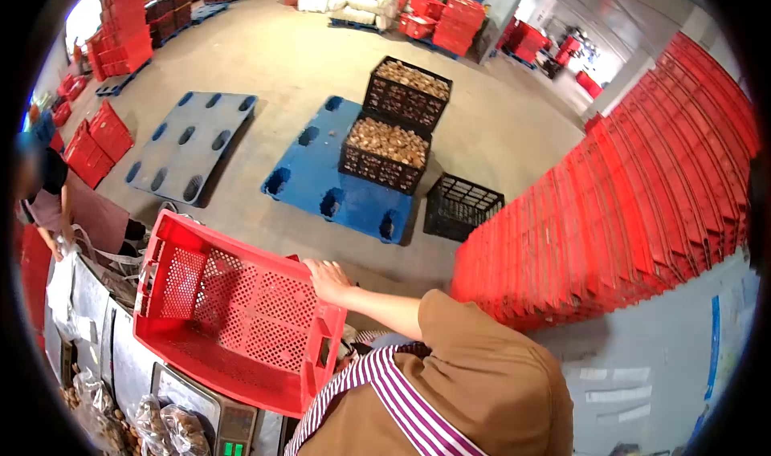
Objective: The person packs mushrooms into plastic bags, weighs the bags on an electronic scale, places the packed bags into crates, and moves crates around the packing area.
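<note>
In the head view, the person's right hand (328,281) was closed over the upper right corner of the rim of a red crate (249,307), while the left hand was out of sight, so whether it also held the crate could not be told. The crate was tilted, its perforated floor facing the camera, and lay over the metal table (132,352), partly covering a scale (189,388) with a green-lit display; whether the two touched was unclear. Clear plastic bags (185,432) of brown pieces sat beside the scale. At the left edge, a co-worker's hand (56,250) was at the top of a white bag (63,287). Beyond the crate, a blue pallet (301,191) bore two black crates (384,175) filled with small brown pieces, one behind the other, and a third black crate (463,207) stood on the floor just beside it. A greyish-blue pallet (189,147) lay farther left, and a tall stack of red crates (610,183) rose on the right, beyond the person's brown sleeve (458,315)
</note>
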`<state>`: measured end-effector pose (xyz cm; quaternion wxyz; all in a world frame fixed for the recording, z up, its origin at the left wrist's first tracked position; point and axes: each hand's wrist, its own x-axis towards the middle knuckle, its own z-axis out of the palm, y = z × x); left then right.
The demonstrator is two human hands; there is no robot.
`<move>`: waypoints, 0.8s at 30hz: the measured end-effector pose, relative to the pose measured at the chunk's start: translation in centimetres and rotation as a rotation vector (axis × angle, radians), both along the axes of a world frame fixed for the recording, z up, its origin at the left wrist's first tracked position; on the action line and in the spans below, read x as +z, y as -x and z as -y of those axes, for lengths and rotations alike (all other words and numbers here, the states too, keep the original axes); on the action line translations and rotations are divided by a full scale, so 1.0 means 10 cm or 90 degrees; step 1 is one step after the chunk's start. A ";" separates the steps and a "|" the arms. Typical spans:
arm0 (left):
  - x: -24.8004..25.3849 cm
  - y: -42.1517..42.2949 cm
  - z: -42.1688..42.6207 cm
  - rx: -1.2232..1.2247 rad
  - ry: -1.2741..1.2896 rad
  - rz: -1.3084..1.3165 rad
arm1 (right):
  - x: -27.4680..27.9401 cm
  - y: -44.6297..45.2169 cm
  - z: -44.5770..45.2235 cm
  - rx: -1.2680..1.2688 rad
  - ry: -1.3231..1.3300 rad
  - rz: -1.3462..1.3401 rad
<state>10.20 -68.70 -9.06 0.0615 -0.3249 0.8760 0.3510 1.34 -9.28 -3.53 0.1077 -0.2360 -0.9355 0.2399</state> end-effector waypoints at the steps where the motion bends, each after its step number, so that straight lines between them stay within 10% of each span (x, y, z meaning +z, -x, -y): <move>1: 0.01 0.02 -0.03 -0.014 0.010 -0.003 | 0.00 0.02 0.01 -0.009 0.014 0.004; 24: -0.29 -0.19 0.16 0.058 0.115 -0.038 | 0.00 0.14 -0.06 -0.026 -0.025 0.055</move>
